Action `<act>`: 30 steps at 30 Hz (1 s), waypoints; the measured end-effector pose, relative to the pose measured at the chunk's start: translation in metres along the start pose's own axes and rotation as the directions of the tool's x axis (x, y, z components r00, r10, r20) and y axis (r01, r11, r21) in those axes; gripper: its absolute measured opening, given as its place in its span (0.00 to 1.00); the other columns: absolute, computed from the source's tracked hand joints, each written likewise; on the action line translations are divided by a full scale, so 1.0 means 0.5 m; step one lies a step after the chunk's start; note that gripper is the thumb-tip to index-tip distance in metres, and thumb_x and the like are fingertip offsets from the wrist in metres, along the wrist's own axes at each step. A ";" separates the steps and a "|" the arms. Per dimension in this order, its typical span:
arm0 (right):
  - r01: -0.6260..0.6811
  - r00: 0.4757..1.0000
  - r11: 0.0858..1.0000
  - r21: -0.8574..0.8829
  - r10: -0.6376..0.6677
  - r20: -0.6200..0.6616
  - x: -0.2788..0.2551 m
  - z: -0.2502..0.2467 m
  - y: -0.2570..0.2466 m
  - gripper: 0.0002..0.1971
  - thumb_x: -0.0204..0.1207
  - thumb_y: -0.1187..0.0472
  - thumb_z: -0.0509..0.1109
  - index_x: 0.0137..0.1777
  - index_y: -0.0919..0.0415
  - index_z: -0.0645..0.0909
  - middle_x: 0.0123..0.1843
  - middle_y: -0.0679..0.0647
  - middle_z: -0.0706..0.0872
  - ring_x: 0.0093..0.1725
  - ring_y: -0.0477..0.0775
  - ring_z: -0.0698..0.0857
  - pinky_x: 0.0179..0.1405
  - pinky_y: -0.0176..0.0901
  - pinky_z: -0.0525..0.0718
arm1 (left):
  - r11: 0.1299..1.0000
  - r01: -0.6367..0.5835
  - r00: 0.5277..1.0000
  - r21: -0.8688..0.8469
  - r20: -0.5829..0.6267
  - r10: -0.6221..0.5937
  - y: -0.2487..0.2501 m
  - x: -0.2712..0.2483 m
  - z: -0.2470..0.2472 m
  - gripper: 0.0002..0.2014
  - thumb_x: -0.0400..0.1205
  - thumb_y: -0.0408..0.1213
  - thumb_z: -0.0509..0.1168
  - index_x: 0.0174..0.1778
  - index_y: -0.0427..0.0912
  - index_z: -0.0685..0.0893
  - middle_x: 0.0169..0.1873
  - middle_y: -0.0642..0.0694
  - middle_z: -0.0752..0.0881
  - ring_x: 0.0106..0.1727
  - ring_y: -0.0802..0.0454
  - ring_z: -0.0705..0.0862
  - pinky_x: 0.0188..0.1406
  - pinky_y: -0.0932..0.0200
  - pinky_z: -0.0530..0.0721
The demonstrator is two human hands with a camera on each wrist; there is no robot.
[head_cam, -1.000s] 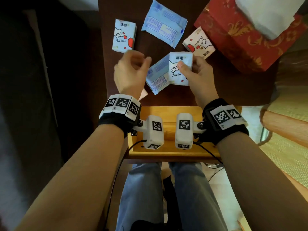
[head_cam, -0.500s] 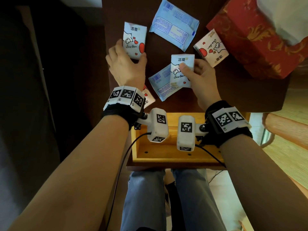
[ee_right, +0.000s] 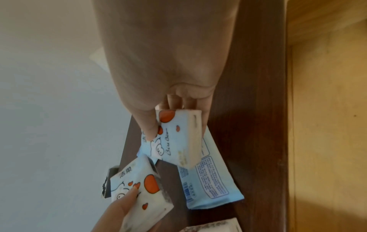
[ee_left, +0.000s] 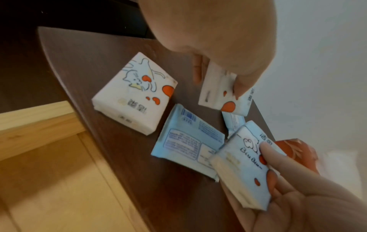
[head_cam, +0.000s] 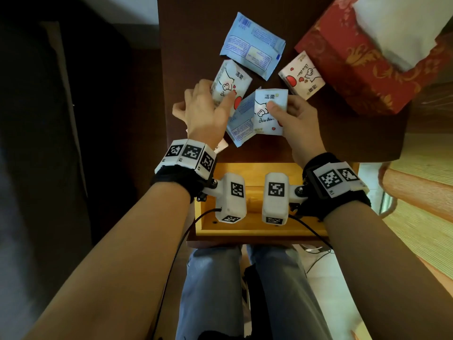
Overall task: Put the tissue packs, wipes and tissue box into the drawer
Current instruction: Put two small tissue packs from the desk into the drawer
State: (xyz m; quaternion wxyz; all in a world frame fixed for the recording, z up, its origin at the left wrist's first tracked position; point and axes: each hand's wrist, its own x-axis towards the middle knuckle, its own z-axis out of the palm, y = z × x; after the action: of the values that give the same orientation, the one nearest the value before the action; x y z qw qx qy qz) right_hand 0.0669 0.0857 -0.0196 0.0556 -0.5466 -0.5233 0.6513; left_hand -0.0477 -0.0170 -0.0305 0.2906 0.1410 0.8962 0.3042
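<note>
My left hand [head_cam: 219, 94] grips a white tissue pack with red hearts [head_cam: 230, 84] and holds it tilted above the dark table; the same tissue pack [ee_left: 220, 92] shows in the left wrist view. Close beside it, my right hand [head_cam: 279, 106] pinches a light-blue tissue pack [head_cam: 268, 114], thumb on its front, over a blue wipes pack [head_cam: 240, 126]. A second wipes pack [head_cam: 252, 45] lies farther back. Another tissue pack [head_cam: 302, 74] leans by the red tissue box [head_cam: 355, 65]. One more pack [ee_left: 135, 94] lies under my left wrist. The wooden drawer [head_cam: 257, 231] stands open below the table edge.
The dark wooden table [head_cam: 191, 45] ends at its front edge just above the drawer. My knees in jeans [head_cam: 215, 278] sit under the drawer. A woven mat or bed edge [head_cam: 421, 187] lies to the right, dark furniture to the left.
My left hand reached out to the far-left tissue pack, took hold of it and brought it in toward the middle. The right hand kept holding its pack in about the same place.
</note>
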 end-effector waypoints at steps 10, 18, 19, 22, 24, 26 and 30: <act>-0.088 0.996 0.995 0.037 0.087 0.015 -0.140 -0.098 0.068 0.15 0.75 0.65 0.70 0.61 0.67 0.78 0.51 0.57 0.88 0.46 0.50 0.88 0.51 0.49 0.88 | 0.964 0.025 0.993 -0.264 0.115 0.005 -0.011 -0.219 0.040 0.18 0.70 0.47 0.67 0.47 0.36 0.81 0.43 0.40 0.89 0.44 0.44 0.87 0.48 0.41 0.86; -0.138 0.986 0.990 -0.027 0.140 0.094 -0.245 -0.151 0.214 0.04 0.76 0.65 0.69 0.47 0.55 0.80 0.49 0.54 0.87 0.49 0.55 0.88 0.54 0.51 0.86 | 0.938 0.176 0.969 -0.299 0.223 -0.111 -0.112 -0.389 0.112 0.16 0.76 0.39 0.70 0.57 0.36 0.81 0.52 0.40 0.89 0.50 0.47 0.89 0.54 0.43 0.88; -0.145 0.983 0.989 -0.038 0.148 0.107 -0.250 -0.152 0.238 0.05 0.76 0.65 0.69 0.47 0.54 0.80 0.47 0.51 0.87 0.46 0.52 0.87 0.51 0.48 0.86 | 0.940 0.186 0.965 -0.287 0.233 -0.120 -0.131 -0.400 0.120 0.15 0.77 0.38 0.70 0.57 0.36 0.81 0.52 0.40 0.89 0.50 0.48 0.89 0.54 0.44 0.88; -0.171 0.976 0.984 -0.054 0.177 0.128 -0.251 -0.139 0.299 0.08 0.76 0.65 0.69 0.55 0.60 0.79 0.45 0.48 0.86 0.41 0.44 0.87 0.38 0.32 0.87 | 0.937 0.243 0.949 -0.250 0.262 -0.176 -0.188 -0.415 0.142 0.15 0.77 0.38 0.69 0.59 0.37 0.81 0.54 0.42 0.89 0.51 0.51 0.88 0.56 0.47 0.88; -0.187 0.972 0.980 -0.074 0.195 0.127 -0.241 -0.125 0.338 0.14 0.76 0.64 0.69 0.60 0.61 0.74 0.49 0.48 0.86 0.45 0.45 0.87 0.38 0.30 0.87 | 0.932 0.275 0.940 -0.237 0.269 -0.209 -0.226 -0.412 0.159 0.16 0.78 0.38 0.69 0.61 0.38 0.81 0.55 0.43 0.89 0.53 0.51 0.88 0.58 0.48 0.87; -0.170 0.974 0.979 -0.108 0.184 0.133 -0.226 -0.107 0.373 0.19 0.76 0.65 0.69 0.66 0.60 0.70 0.49 0.47 0.85 0.47 0.45 0.87 0.39 0.30 0.87 | 0.930 0.294 0.936 -0.221 0.261 -0.234 -0.264 -0.403 0.177 0.17 0.78 0.39 0.68 0.62 0.39 0.81 0.57 0.43 0.88 0.55 0.51 0.87 0.60 0.48 0.86; -0.131 0.981 0.976 -0.174 0.153 0.122 -0.177 -0.073 0.433 0.21 0.78 0.67 0.67 0.70 0.60 0.69 0.51 0.50 0.84 0.42 0.40 0.84 0.28 0.23 0.81 | 0.944 0.289 0.938 -0.159 0.246 -0.246 -0.324 -0.367 0.218 0.17 0.80 0.39 0.66 0.65 0.40 0.79 0.60 0.43 0.87 0.59 0.50 0.86 0.63 0.49 0.84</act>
State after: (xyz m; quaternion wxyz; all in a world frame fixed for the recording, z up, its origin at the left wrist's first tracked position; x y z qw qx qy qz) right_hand 0.2382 -0.0454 -0.1173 -0.0722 -0.5402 -0.5377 0.6433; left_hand 0.1512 -0.1710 -0.1229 0.4402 0.0218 0.8350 0.3293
